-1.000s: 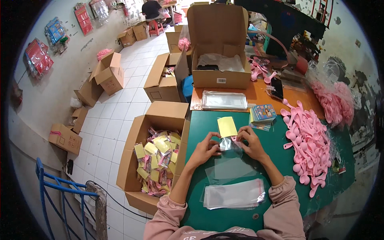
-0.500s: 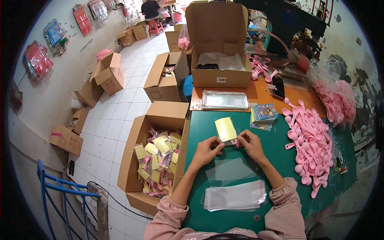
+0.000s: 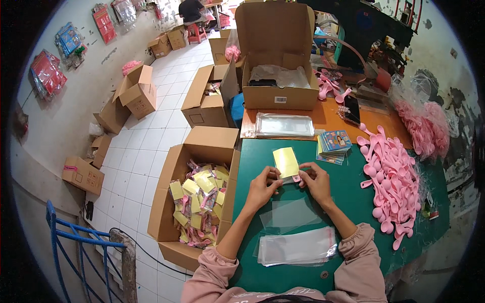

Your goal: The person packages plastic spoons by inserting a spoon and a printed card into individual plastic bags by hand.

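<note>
Right now I see my left hand [image 3: 262,188] and right hand [image 3: 317,183] pinching the yellow rectangular card [image 3: 286,162] above the clear plastic sleeve [image 3: 290,214]; loosening could drop it.

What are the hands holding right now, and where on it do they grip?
Both hands hold a small packet with a yellow card. The left hand and the right hand pinch its lower end, where a bit of pink shows; the card stands up above the fingers.
</note>
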Motion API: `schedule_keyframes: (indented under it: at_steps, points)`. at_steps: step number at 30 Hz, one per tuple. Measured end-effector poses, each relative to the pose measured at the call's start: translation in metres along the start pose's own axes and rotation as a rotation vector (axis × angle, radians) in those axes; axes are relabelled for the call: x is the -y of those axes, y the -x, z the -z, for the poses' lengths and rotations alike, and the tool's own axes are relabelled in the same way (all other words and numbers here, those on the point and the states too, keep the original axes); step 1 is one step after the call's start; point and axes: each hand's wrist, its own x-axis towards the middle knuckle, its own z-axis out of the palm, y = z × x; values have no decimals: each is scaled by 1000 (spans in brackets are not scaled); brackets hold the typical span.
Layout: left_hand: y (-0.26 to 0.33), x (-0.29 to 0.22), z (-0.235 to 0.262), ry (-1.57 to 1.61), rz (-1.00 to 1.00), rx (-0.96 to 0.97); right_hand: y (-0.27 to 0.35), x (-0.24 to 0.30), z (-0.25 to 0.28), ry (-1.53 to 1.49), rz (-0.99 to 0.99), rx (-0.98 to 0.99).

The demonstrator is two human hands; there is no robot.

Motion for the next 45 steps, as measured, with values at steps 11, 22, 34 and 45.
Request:
schedule_keyframes:
  at_steps: [11, 22, 34, 45]
  points:
    - [47, 1, 110, 37, -2, -120, -87, 15, 124, 915, 400, -363]
    - [129, 51, 184, -495, 109, -579, -67, -42, 210, 1131, 182, -168]
    - [54, -47, -6, -743, -345, 100, 13, 80, 195, 810, 179, 404]
    - [35, -12, -38, -774, -471, 112, -27, 57, 242, 511, -29, -81]
